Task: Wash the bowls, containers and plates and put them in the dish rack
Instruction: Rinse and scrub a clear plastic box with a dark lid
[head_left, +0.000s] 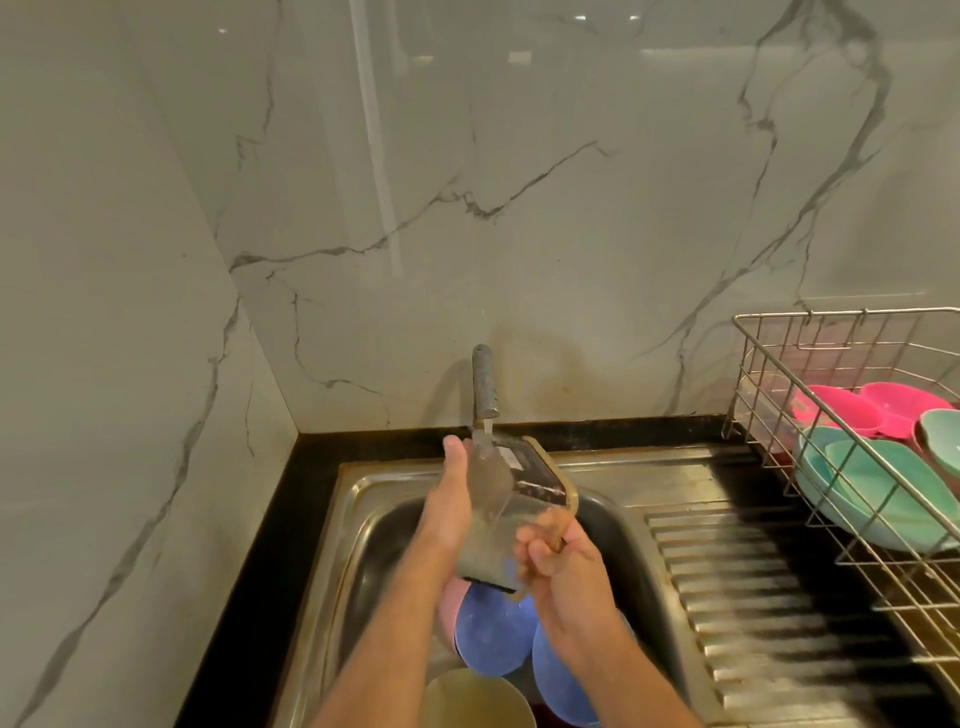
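Right now a clear rectangular container (511, 514) with a tan rim is held tilted under the tap (484, 382), over the sink (358, 499), and a thin stream of water runs onto it. Its long axis runs from the far side, near the tap, down toward the person, with the far end higher. The left hand (451, 499) lies along the container's left side with fingers nearly straight, pressing flat against it. The right hand (558, 553) curls round the near right rim and grips it; it seems to carry most of the weight. Both hands are about equally close to the container, one on each side.

Below the container, in the sink, lie two blue plates (493, 631), a pink piece partly hidden under them, and a pale bowl (475, 699) at the bottom edge, all unwashed by the look of it.

To the right, past the ribbed drainboard (753, 587), stands a wire dish rack (831, 353) on the dark tabletop (270, 519). It already holds teal plates (872, 499) and pink bowls (841, 410). The rack lies to the right of the container, so the right hand is nearer to it for the coming transfer.
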